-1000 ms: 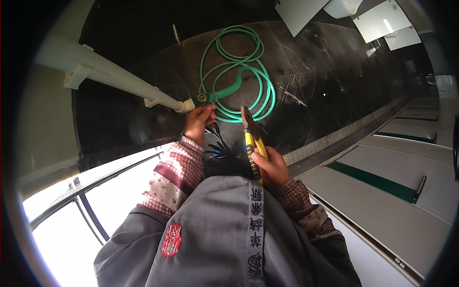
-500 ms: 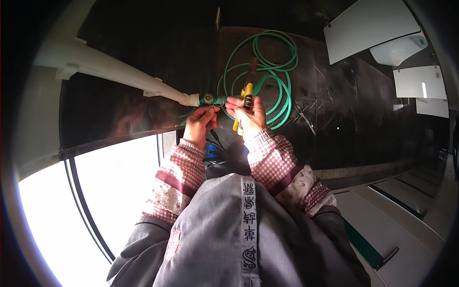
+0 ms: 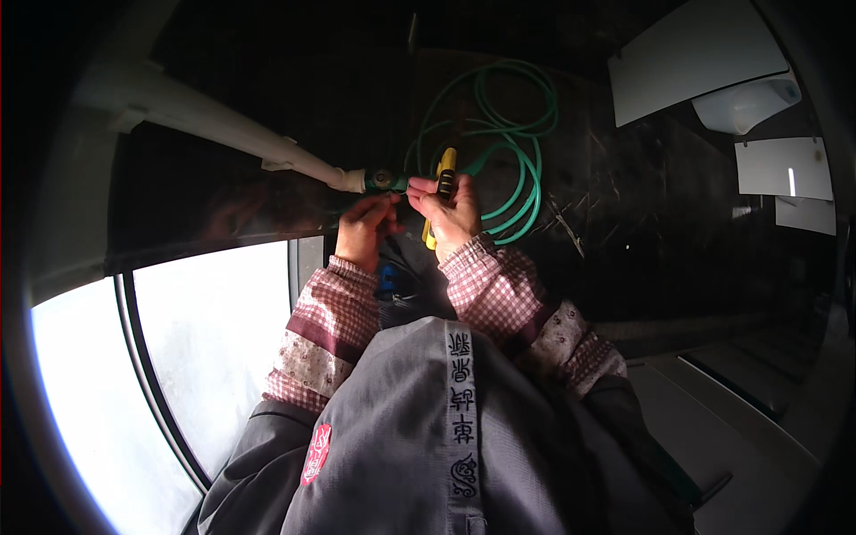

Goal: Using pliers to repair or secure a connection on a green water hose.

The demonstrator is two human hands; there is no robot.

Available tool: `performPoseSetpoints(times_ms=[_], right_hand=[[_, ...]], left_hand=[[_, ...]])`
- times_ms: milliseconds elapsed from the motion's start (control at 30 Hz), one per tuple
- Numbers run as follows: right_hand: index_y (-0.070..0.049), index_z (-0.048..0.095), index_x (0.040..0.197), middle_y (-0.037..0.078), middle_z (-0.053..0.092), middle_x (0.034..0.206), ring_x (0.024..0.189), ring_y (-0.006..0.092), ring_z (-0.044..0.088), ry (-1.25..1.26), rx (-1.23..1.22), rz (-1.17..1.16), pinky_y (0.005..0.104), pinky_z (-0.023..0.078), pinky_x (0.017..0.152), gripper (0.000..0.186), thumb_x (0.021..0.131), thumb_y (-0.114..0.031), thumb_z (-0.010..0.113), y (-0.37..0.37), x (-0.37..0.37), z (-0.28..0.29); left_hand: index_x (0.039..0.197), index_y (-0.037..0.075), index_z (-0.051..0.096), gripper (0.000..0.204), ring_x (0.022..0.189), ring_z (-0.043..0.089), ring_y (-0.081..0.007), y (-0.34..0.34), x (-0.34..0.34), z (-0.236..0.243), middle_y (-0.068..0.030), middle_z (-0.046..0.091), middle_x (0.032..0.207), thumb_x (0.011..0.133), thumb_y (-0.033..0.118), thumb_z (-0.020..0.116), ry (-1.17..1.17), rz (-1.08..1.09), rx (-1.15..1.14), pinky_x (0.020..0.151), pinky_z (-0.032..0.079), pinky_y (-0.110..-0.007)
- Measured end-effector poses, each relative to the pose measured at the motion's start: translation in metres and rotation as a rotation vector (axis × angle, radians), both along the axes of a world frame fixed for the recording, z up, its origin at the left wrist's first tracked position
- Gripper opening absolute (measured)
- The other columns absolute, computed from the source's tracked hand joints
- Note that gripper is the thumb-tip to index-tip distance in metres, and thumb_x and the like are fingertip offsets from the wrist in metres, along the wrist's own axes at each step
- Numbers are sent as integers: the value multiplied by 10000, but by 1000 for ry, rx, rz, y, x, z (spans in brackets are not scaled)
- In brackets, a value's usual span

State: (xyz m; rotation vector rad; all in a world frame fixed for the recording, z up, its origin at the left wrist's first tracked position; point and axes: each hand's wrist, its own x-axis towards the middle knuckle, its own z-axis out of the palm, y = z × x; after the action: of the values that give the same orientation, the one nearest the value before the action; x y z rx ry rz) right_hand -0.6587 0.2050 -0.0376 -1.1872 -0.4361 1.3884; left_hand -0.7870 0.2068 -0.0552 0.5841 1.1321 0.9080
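Note:
Yellow-and-black-handled pliers (image 3: 447, 161) rest in my right hand (image 3: 456, 214), whose fingers are curled round them. Its thumb and fingertips reach to the green hose end beside a green fitting (image 3: 383, 180). Just below that fitting my left hand (image 3: 358, 234) is closed in a pinch; what lies between its fingertips is too small to make out. The fitting joins the end of a white pipe (image 3: 308, 168). From there a green hose (image 3: 533, 169) lies in loose loops beyond my right hand. The jaws of the pliers are lost in the dark.
The white pipe slants in from the upper left. A bright window (image 3: 214, 330) is at lower left. White panels (image 3: 700, 58) and a white basin-like fixture (image 3: 747, 102) stand at upper right. A thin stick-like piece (image 3: 567, 227) lies on the dark surface.
Both hands have shifted slightly left, and the pliers have moved left with my right hand. The picture is darker. Both hands stay at the fitting.

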Motion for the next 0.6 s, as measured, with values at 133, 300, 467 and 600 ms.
performPoseSetpoints(times_ms=[133,300,467,600], right_hand=[[-6,310,932,185,542,910,792,223,576,3,-12,-10,342,497,729,261,715,86,424,2,-2,-4],[-7,312,930,181,544,894,768,215,575,-16,-12,-34,333,502,714,270,707,87,432,7,-8,-13],[-15,310,940,179,543,895,758,202,572,14,-6,-47,328,503,709,281,707,86,431,9,-12,-24],[-18,307,945,180,541,903,758,201,572,58,3,-59,333,501,716,279,713,80,427,9,-9,-30]], left_hand=[[974,-44,520,244,619,495,-139,2,-5,-1,-51,515,731,797,108,448,-85,-2,-25,650,453,-324],[1005,-64,496,286,631,506,-171,4,-13,-9,-96,544,788,792,116,429,-175,7,-66,657,450,-351],[1040,-60,473,305,668,541,-211,-3,-14,-6,-137,562,838,791,110,425,-213,112,-135,665,460,-363],[937,-64,526,214,604,558,-183,-4,-24,-10,-142,579,771,779,61,457,-112,42,-167,542,471,-290]])
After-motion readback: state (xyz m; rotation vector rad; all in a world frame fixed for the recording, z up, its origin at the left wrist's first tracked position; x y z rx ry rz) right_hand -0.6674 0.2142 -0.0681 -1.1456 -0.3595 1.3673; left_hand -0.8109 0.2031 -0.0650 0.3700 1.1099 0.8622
